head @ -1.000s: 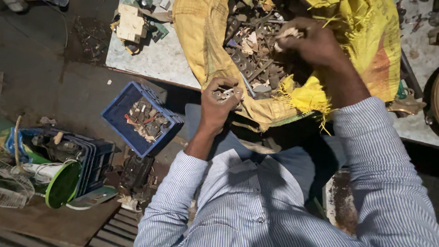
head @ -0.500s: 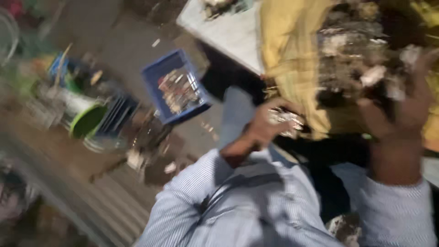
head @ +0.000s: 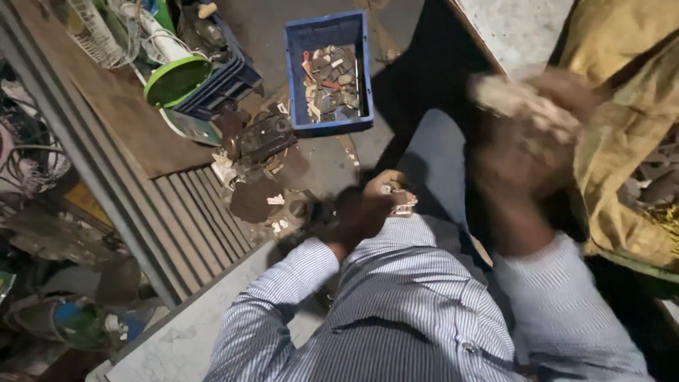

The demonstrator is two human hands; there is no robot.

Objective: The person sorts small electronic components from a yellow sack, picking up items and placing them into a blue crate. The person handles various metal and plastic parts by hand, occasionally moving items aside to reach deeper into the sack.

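A crate (head: 329, 71) full of small parts (head: 331, 83) sits on the floor (head: 332, 163), left of the surface (head: 513, 32). A sack (head: 622, 141) lies on the surface.

floor (head: 332, 159) | blue crate (head: 329, 32) | scrap pile (head: 265, 170) | green lid (head: 177, 80)

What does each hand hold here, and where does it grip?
The left hand is closed round small metal scrap pieces. The blurred right hand carries a pale handful; its grip cannot be told.
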